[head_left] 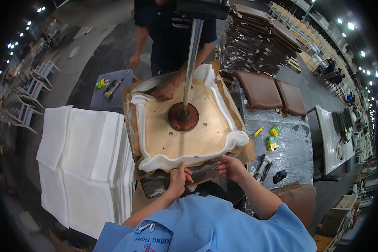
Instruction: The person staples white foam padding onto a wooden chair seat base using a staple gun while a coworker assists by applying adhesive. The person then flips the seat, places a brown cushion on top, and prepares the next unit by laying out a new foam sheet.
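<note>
A light plywood seat board [155, 126] lies before me with several small holes. White padding [172, 161] is folded up around its edges, over a brown cover [244, 154] that spreads out beneath. At the near edge, my left hand [179, 179] has a fingertip against the padding, its other fingers loosely bent and apart. My right hand [232, 168] is at the cover's near edge further right, fingers half curled with nothing visible in them. A red disc [183, 117] on a metal rod [193, 63] presses on the board's middle. Across from me, a co-worker's hand [166, 91] touches the far-left padding corner.
White foam sheets [84, 147] are stacked at left. A plastic-covered table [296, 143] at right bears brown cushions [258, 90], small yellow-green boxes [272, 143], a screwdriver [258, 131] and a staple gun [262, 167]. Another tool [112, 88] lies on a grey pad [97, 98] at far left.
</note>
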A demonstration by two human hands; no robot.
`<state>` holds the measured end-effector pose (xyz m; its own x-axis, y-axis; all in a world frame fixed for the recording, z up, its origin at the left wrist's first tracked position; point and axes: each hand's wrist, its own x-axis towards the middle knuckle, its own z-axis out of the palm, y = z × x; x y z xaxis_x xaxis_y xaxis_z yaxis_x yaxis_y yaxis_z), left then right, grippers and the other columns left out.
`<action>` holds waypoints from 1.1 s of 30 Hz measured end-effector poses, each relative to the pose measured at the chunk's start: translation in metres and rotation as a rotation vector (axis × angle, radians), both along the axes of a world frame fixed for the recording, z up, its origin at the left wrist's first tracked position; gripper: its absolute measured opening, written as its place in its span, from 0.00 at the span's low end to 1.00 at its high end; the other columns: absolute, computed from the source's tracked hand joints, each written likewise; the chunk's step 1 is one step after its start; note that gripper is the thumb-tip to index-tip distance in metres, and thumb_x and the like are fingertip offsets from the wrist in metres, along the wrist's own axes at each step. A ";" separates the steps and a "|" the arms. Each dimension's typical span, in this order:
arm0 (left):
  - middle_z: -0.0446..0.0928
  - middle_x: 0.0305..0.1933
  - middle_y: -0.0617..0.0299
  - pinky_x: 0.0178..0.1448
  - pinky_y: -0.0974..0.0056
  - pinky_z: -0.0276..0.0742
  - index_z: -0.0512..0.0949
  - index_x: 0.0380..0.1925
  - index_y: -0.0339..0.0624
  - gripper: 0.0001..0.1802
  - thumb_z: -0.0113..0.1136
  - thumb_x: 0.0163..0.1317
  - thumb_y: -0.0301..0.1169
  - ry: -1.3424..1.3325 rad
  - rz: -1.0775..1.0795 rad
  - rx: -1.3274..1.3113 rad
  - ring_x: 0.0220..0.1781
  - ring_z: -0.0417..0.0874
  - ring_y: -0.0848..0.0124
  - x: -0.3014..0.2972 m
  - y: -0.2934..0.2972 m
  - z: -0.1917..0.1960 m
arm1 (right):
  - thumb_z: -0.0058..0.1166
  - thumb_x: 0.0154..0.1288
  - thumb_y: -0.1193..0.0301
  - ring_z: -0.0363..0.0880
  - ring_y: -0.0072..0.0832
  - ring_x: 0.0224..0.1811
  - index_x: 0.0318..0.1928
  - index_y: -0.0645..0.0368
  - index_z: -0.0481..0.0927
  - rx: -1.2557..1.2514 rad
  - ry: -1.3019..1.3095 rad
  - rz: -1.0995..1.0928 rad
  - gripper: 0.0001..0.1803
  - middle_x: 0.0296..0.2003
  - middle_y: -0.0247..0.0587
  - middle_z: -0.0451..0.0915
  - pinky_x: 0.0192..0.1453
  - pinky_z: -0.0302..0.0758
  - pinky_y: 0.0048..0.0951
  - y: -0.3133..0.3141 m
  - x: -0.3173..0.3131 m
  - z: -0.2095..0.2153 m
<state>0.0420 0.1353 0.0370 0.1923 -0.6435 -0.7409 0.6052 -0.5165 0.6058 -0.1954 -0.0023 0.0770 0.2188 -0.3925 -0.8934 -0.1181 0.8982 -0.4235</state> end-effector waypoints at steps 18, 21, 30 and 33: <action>0.84 0.25 0.59 0.36 0.54 0.89 0.85 0.40 0.38 0.34 0.52 0.85 0.61 0.291 0.258 0.171 0.27 0.88 0.60 -0.018 -0.007 0.005 | 0.42 0.91 0.44 0.84 0.36 0.23 0.39 0.62 0.82 0.151 0.148 0.591 0.34 0.25 0.41 0.83 0.30 0.84 0.43 -0.085 0.031 -0.009; 0.86 0.27 0.58 0.39 0.51 0.89 0.87 0.44 0.39 0.35 0.54 0.84 0.63 0.546 0.070 0.213 0.29 0.89 0.57 -0.037 -0.025 0.010 | 0.44 0.90 0.49 0.82 0.37 0.20 0.38 0.64 0.82 0.070 0.102 0.576 0.31 0.25 0.41 0.82 0.29 0.84 0.44 -0.085 0.021 -0.016; 0.81 0.21 0.60 0.30 0.56 0.86 0.84 0.42 0.35 0.34 0.52 0.85 0.60 0.318 0.099 0.330 0.21 0.84 0.62 -0.095 -0.098 0.011 | 0.48 0.89 0.49 0.75 0.31 0.14 0.28 0.60 0.79 -0.272 -0.001 0.625 0.32 0.15 0.37 0.75 0.19 0.74 0.35 -0.071 -0.004 -0.027; 0.75 0.16 0.60 0.27 0.57 0.83 0.82 0.33 0.35 0.32 0.52 0.85 0.55 0.093 0.097 0.259 0.17 0.81 0.63 -0.102 -0.103 0.015 | 0.47 0.90 0.46 0.74 0.29 0.13 0.25 0.59 0.79 -0.345 -0.031 0.614 0.36 0.14 0.38 0.76 0.19 0.71 0.34 -0.064 -0.010 -0.032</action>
